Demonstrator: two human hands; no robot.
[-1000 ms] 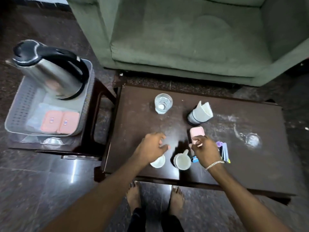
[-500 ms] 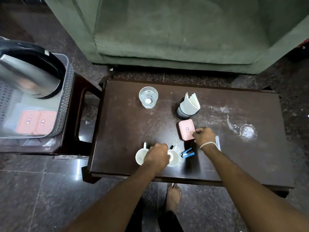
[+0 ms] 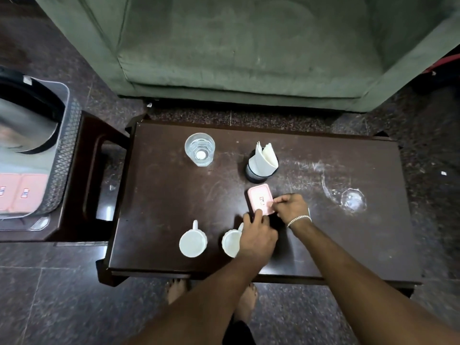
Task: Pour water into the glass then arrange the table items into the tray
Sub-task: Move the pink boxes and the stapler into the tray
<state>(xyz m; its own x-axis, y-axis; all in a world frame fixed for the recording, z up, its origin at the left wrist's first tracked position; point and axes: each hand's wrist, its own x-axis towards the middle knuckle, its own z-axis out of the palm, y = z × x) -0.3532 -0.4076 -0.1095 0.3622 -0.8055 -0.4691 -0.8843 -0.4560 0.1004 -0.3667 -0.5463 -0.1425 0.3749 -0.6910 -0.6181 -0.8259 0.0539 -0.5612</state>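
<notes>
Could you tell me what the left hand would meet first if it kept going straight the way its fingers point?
The left hand points up and away toward the pink box, and its fingertips already look to touch the box's near edge. Beyond it stands the napkin holder.

Clear glass of water stands upright far left on the surface; grey mesh tray sits well apart, left, holding a kettle.

The steel electric kettle and grey mesh plastic tray are cut off by the left edge. The left hand hides part of the right white ceramic cup; what its grip covers cannot be told.
</notes>
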